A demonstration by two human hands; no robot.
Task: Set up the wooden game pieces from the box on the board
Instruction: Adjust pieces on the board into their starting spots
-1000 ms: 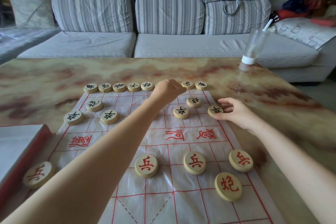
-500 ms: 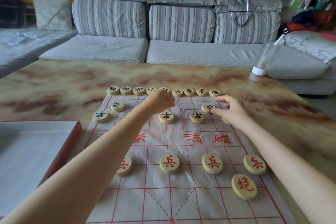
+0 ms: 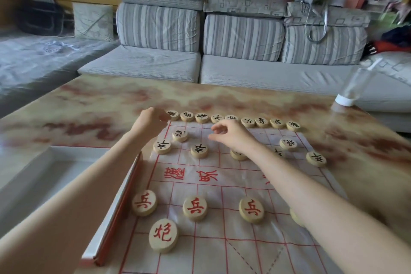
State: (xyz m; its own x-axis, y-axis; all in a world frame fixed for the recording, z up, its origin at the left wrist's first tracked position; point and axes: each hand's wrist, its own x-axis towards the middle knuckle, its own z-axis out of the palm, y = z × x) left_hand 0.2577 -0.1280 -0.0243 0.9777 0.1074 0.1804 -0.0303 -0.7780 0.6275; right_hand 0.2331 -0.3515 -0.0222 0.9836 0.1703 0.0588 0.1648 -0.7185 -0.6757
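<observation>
A white sheet board with a red grid lies on the marbled table. Round wooden pieces with black characters form a row along its far edge, and more stand just in front, such as one black piece. Red-lettered pieces stand in the near half. My left hand is closed in a fist at the board's far-left corner, beside the row's leftmost piece. My right hand hovers over the far middle with its fingers loosely curled and apart, holding nothing visible. The open box lies left of the board.
A clear bottle with a white cap stands upside down at the table's far right corner. A grey striped sofa runs behind the table. The box's red rim touches the board's left edge.
My right hand has left the piece on the right side and moved left over the board's far middle. My left hand has shifted left to the far-left corner. The view has turned left.
</observation>
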